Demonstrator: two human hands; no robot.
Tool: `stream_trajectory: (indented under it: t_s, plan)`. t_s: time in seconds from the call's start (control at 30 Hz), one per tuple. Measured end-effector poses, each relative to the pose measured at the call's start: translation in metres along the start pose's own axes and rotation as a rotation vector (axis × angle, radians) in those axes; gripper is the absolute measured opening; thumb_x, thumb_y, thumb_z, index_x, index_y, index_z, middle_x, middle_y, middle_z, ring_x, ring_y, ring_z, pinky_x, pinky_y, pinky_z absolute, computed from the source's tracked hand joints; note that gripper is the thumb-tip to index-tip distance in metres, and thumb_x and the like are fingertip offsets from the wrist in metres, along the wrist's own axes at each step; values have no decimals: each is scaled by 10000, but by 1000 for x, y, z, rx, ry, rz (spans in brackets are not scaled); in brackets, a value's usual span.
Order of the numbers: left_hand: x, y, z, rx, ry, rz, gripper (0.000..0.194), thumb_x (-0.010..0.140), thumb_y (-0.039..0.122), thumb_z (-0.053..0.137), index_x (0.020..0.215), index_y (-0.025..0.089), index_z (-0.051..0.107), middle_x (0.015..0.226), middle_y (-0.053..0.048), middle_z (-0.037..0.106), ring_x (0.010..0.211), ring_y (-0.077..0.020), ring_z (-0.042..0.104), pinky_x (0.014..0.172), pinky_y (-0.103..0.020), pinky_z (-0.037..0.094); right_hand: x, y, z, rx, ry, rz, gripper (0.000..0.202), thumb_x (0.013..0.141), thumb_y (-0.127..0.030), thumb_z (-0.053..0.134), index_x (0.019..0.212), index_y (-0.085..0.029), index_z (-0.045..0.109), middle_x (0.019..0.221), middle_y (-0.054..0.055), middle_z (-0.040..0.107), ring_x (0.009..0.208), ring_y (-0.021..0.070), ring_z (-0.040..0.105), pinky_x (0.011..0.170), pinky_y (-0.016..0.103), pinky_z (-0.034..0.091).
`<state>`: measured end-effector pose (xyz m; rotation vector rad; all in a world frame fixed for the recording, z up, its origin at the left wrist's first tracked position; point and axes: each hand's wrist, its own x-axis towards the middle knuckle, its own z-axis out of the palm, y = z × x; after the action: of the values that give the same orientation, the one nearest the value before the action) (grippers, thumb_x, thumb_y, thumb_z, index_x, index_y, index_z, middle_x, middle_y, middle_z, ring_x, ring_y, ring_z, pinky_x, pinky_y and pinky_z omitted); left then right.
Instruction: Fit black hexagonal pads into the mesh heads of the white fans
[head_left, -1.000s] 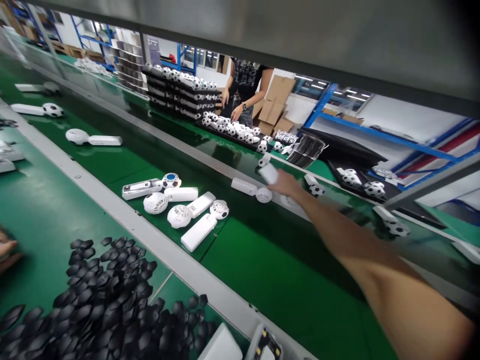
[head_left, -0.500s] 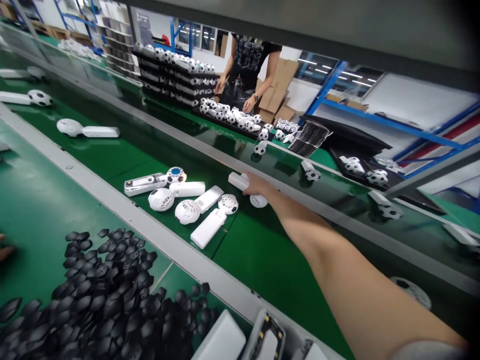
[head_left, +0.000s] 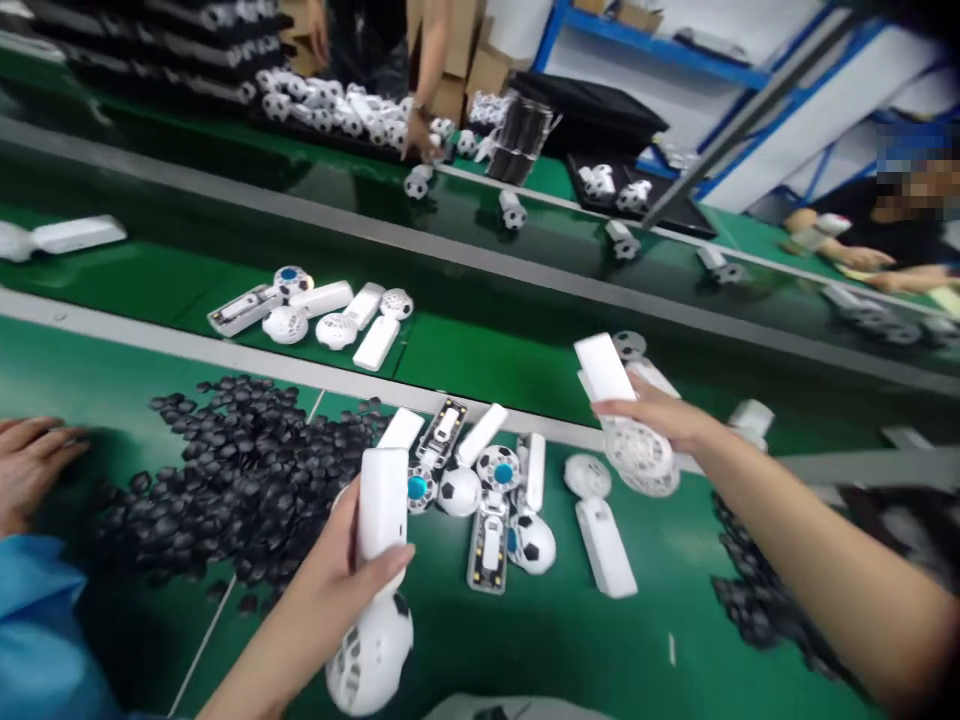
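My left hand (head_left: 345, 565) is closed round the white handle of a football-patterned fan (head_left: 375, 650), its round head pointing down above the near table. To the right, my right hand (head_left: 664, 405) grips another white fan (head_left: 606, 370) over the belt's near edge, with its caged head hanging below. Between my hands on the green table lie several fans, some with open handles showing a circuit board (head_left: 489, 545). One closed white fan (head_left: 606, 548) rests apart from them. A heap of small black pieces (head_left: 247, 480) spreads left of my left hand.
On the belt (head_left: 480, 350) sits a group of fans (head_left: 322, 315). Another person's hand (head_left: 37, 460) rests at the left edge. Across the line, people handle parts near a tray of fans (head_left: 330, 110). More black pieces (head_left: 757, 590) lie at the right.
The view has swung down and to the right. My right hand has come back from the far side of the belt with a fan. My left hand has come into view holding a fan.
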<state>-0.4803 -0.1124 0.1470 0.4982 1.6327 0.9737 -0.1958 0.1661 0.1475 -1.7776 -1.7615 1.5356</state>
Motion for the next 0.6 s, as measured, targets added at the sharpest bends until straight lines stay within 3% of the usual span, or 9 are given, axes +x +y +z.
stream_trajectory:
  t_s: [0.13,0.2,0.3,0.37,0.43,0.5,0.6]
  plan:
    - [31,11,37,192,-99,170,756,735,389,584,1365,223,200,1402,-96,316,1251,-266,352,997,-399,350,-86,92,-17,127,166,172,653,649,-273,674,1232,-207,387,956,87,635,729,225,631,551,285,512]
    - [44,13,60,256,-182,248,749,743,354,579,1365,202,189,1381,-110,341,1243,-258,360,1008,-395,330,-106,126,-14,159,242,211,592,656,-284,661,1186,-192,414,906,71,643,716,217,629,564,289,510]
    - [55,12,93,376,-267,388,727,740,317,571,1351,167,207,1346,-128,366,1229,-264,365,1005,-404,323,-115,160,-7,174,340,260,611,655,-312,653,1186,-161,391,954,91,630,794,230,624,646,324,514]
    - [56,7,105,518,-227,484,744,739,311,563,1357,134,188,1346,-154,338,1255,-287,310,1030,-438,270,-113,172,-1,164,394,269,715,627,-327,677,1233,-164,336,1070,109,587,931,247,589,767,358,489]
    - [52,-2,106,652,-158,539,759,752,321,540,1369,114,150,1346,-172,306,1272,-307,258,1046,-467,217,-110,175,9,162,418,258,822,584,-337,713,1270,-178,289,1180,123,522,1058,264,520,886,391,425]
    - [43,-17,97,723,-94,551,757,775,344,507,1379,112,115,1331,-175,296,1270,-317,245,1042,-478,217,-106,170,23,191,398,238,863,557,-341,736,1277,-178,287,1227,134,485,1105,273,483,938,407,381]
    - [28,-47,79,757,17,514,769,797,395,467,1391,112,68,1290,-181,290,1254,-332,258,1002,-483,284,-102,150,56,290,302,179,809,559,-340,743,1240,-157,345,1181,139,528,1039,257,537,890,387,432]
